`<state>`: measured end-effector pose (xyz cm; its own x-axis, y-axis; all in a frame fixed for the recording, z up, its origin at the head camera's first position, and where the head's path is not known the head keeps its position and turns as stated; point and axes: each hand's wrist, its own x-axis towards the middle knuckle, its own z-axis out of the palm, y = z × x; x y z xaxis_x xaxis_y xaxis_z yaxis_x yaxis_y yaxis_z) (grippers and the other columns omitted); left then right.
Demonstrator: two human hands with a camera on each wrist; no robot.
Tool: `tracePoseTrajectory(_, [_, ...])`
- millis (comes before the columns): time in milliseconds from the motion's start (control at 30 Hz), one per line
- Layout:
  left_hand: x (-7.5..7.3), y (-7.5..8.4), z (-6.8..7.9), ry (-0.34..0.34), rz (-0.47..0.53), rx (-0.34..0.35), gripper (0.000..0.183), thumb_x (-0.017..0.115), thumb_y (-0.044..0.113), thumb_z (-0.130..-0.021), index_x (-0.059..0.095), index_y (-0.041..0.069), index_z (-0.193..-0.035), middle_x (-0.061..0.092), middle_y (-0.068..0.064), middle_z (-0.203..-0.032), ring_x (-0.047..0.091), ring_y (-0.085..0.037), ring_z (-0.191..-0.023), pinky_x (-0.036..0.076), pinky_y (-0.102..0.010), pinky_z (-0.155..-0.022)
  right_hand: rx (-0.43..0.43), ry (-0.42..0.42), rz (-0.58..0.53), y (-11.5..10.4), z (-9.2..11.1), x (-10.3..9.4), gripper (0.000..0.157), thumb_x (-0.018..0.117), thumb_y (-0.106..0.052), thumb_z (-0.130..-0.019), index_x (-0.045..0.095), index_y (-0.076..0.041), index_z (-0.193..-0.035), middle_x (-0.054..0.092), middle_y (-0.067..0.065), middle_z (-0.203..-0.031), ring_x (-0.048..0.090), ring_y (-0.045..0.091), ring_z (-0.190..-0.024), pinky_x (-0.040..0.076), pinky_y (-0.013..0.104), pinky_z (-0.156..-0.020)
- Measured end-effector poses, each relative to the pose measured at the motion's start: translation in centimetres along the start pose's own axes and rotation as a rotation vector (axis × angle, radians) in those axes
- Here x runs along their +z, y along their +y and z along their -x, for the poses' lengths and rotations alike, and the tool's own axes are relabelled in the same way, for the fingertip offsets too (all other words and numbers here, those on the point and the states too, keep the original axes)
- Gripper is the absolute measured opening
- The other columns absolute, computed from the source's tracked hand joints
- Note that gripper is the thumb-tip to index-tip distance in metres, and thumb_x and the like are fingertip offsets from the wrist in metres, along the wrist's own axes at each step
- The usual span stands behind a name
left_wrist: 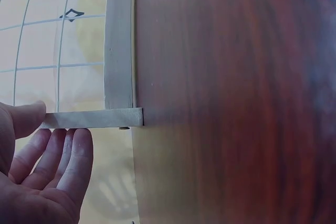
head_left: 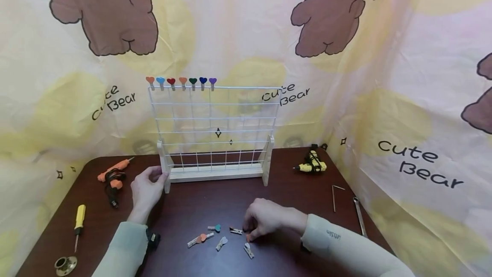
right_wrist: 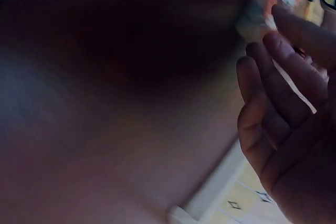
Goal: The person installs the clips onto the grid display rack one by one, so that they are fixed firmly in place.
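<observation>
My left hand (head_left: 147,187) holds the wooden side leg (left_wrist: 89,119) of a white wire grid rack (head_left: 215,118), thumb on one face and fingers on the other. Heart-topped clothespins (head_left: 193,81) in several colours stand in a row along the left part of its top wire. Over the table front, my right hand (head_left: 265,218) pinches a clothespin with an orange heart (head_left: 248,237) at the thumb and index fingertips. Around it lie more small clothespins: a teal-heart one (head_left: 217,228), an orange-heart one (head_left: 201,238), pale ones (head_left: 221,243) and a dark-topped one (head_left: 236,230).
On the left lie an orange corded tool (head_left: 115,173), a yellow screwdriver (head_left: 80,217) and a metal flange (head_left: 65,265). Toward the right are a yellow corded tool (head_left: 313,165), a hex key (head_left: 334,198) and a wrench (head_left: 360,217). Bear-print fabric (head_left: 238,20) hangs behind the table.
</observation>
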<state>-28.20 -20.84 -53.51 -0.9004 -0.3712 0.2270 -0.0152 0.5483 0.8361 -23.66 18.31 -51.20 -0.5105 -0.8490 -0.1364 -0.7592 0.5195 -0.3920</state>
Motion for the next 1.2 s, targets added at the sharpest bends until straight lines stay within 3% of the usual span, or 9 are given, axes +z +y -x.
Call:
tracePoseTrajectory(133, [-0.2,0.1,-0.1,-0.007,-0.011,-0.011,0.034,0.075,0.031,-0.1,0.075,0.008,-0.125,0.078,-0.016,-0.116,0.075,-0.032,-0.103,0.055,-0.046,-0.087,-0.068,0.06,0.039,0.5,0.1,1.4,0.01,0.087,-0.019,-0.086,0.083,-0.026,-0.092,0.064,-0.025,-0.076,0.051,-0.017,-0.065,0.043,0.007,-0.059])
tracePoseTrajectory(300, [-0.2,0.2,-0.2,-0.016,-0.007,-0.004,0.034,0.076,0.033,-0.1,0.075,0.009,-0.125,0.079,-0.016,-0.114,0.075,-0.031,-0.102,0.053,-0.043,-0.086,-0.087,0.171,-0.016,1.0,0.1,-0.6,0.009,0.086,-0.015,-0.085,0.08,-0.022,-0.088,0.067,-0.02,-0.078,0.055,-0.013,-0.065,0.047,0.009,-0.059])
tracePoseTrajectory(400, [-0.2,0.2,-0.2,-0.007,-0.01,-0.005,0.034,0.076,0.032,-0.1,0.075,0.009,-0.125,0.078,-0.016,-0.114,0.075,-0.032,-0.102,0.053,-0.044,-0.086,-0.063,0.263,-0.126,0.9,-0.5,-3.8,0.014,0.084,-0.009,-0.084,0.077,-0.02,-0.087,0.071,-0.015,-0.08,0.062,-0.007,-0.068,0.054,0.015,-0.063])
tracePoseTrajectory(567, [-0.1,0.2,-0.1,-0.007,-0.027,0.003,0.034,0.076,0.031,-0.099,0.076,0.008,-0.124,0.079,-0.016,-0.113,0.076,-0.031,-0.101,0.054,-0.04,-0.084,-0.04,0.428,-0.26,-1.0,-2.0,-11.7,0.013,0.082,-0.006,-0.091,0.081,-0.009,-0.103,0.081,-0.002,-0.095,0.073,0.003,-0.078,0.06,0.024,-0.069])
tracePoseTrajectory(767, [-0.1,0.1,-0.2,0.0,-0.022,0.005,0.033,0.077,0.03,-0.099,0.076,0.008,-0.123,0.079,-0.016,-0.112,0.076,-0.031,-0.101,0.054,-0.041,-0.083,-0.055,0.767,-0.251,-4.5,-5.1,-23.2,0.019,0.079,-0.01,-0.096,0.08,-0.003,-0.114,0.082,0.006,-0.102,0.075,0.019,-0.076,0.057,0.026,-0.06])
tracePoseTrajectory(867, [-0.1,0.0,-0.3,0.004,-0.025,0.004,0.032,0.077,0.03,-0.099,0.076,0.008,-0.123,0.079,-0.016,-0.112,0.076,-0.031,-0.101,0.054,-0.041,-0.083,-0.014,0.912,-0.293,-5.7,-7.0,-27.4,0.019,0.078,-0.014,-0.097,0.081,-0.005,-0.114,0.082,0.005,-0.101,0.077,0.02,-0.08,0.055,0.025,-0.061])
tracePoseTrajectory(1000, [-0.1,-0.1,-0.3,0.002,-0.02,0.003,0.031,0.077,0.028,-0.099,0.076,0.008,-0.123,0.079,-0.015,-0.113,0.076,-0.03,-0.101,0.054,-0.041,-0.085,0.021,0.97,-0.335,-5.8,-9.0,-29.8,0.015,0.08,-0.011,-0.096,0.082,-0.004,-0.109,0.082,0.007,-0.099,0.078,0.019,-0.082,0.056,0.023,-0.063])
tracePoseTrajectory(1200, [-0.1,0.2,-0.2,-0.017,-0.006,-0.016,0.033,0.075,0.028,-0.1,0.074,0.007,-0.125,0.077,-0.017,-0.117,0.074,-0.033,-0.104,0.055,-0.049,-0.09,0.067,0.964,-0.261,-5.0,-9.8,-29.7,0.011,0.081,-0.012,-0.096,0.084,-0.007,-0.104,0.082,0.007,-0.098,0.078,0.019,-0.085,0.049,0.024,-0.058])
